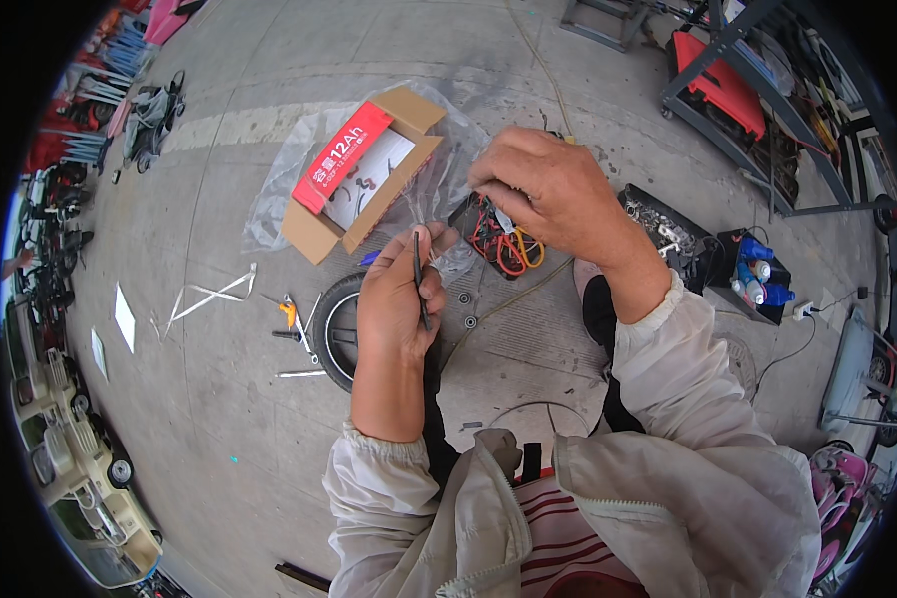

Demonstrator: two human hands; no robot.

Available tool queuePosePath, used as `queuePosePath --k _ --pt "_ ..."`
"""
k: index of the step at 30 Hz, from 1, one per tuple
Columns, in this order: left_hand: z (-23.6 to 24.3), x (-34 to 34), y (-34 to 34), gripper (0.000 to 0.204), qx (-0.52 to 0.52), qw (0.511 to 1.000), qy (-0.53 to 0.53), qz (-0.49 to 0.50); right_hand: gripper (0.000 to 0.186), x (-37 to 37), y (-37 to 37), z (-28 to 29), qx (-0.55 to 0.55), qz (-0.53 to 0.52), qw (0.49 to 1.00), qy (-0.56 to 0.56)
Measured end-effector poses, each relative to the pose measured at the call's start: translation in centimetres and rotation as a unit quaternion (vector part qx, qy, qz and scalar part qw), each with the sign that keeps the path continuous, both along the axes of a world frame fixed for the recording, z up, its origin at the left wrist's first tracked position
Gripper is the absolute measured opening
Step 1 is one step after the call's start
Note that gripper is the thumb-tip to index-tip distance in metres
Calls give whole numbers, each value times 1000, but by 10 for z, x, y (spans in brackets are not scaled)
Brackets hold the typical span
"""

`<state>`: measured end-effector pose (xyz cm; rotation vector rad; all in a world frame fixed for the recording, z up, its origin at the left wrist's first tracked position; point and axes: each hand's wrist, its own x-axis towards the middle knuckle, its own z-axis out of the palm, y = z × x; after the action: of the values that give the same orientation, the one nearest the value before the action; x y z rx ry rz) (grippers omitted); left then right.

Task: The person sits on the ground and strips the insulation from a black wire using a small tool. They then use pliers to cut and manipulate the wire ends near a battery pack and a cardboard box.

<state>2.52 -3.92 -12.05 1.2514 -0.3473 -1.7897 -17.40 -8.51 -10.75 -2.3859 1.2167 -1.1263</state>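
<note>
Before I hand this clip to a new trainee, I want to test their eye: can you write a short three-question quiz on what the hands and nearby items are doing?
1. True or false: the left hand holds a thin dark rod-shaped tool.
2. What lies directly under the right hand? A) bundle of red, orange and black wires B) blue bottles C) white strap
3. Fill in: the open cardboard box with a red label rests on a clear ______ bag.

Key: 1 true; 2 A; 3 plastic
</note>
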Motion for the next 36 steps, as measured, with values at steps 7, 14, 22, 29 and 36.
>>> queuePosePath --k 7,14,22,29,36 --pt "-1 -5 2 22 -6 999 -25 -36 11 22 13 -8 -9 11 997 76" --pt "-2 -3 3 19 -33 998 -31 -48 14 29 16 -9 32 -56 998 -30" --pt "-2 -4 3 21 -31 998 -31 -33 13 32 18 -7 181 107 972 -107" --pt "-7 3 0 21 -25 999 -40 10 11 30 14 -12 394 106 874 -266" --pt "-10 16 -5 26 -33 990 -51 125 16 18 7 -11 506 68 780 -361"
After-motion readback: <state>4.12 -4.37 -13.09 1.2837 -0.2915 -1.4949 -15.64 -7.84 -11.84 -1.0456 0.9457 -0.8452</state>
